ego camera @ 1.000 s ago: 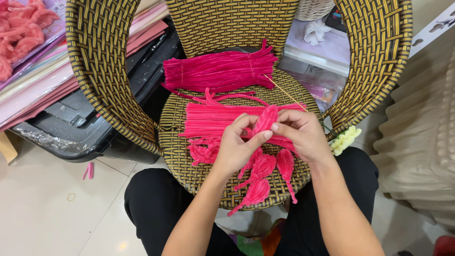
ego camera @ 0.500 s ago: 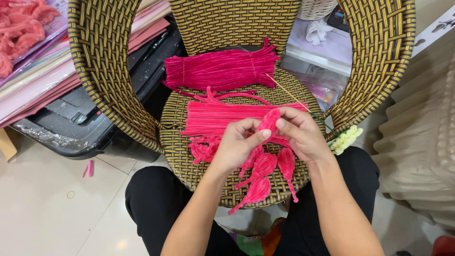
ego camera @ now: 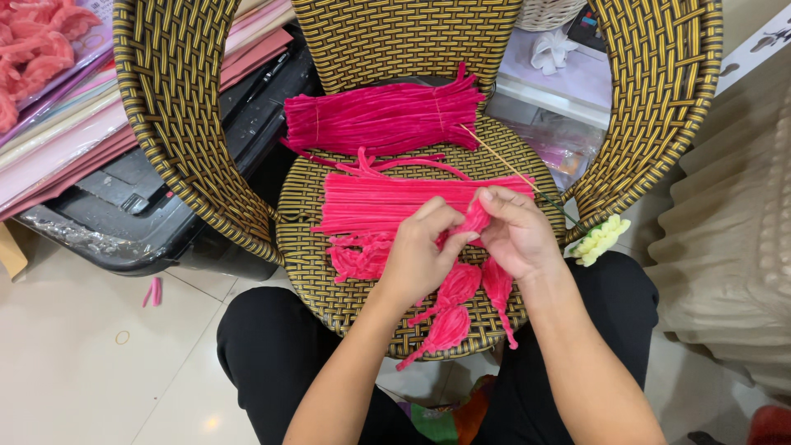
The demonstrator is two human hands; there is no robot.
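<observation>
Both hands met over the front of the wicker chair seat point(ego camera: 329, 288). The left hand point(ego camera: 420, 255) and right hand point(ego camera: 519, 235) were each closed in a pinch on one pink chenille stem point(ego camera: 471, 221), which sat between their fingertips, touching both. Finished pink petals point(ego camera: 453, 301) hung just below the hands, toward the person. The flat row of stems point(ego camera: 387, 202) lay just beyond, its long axis running left to right. Compared with half a second earlier, the hands had barely shifted
</observation>
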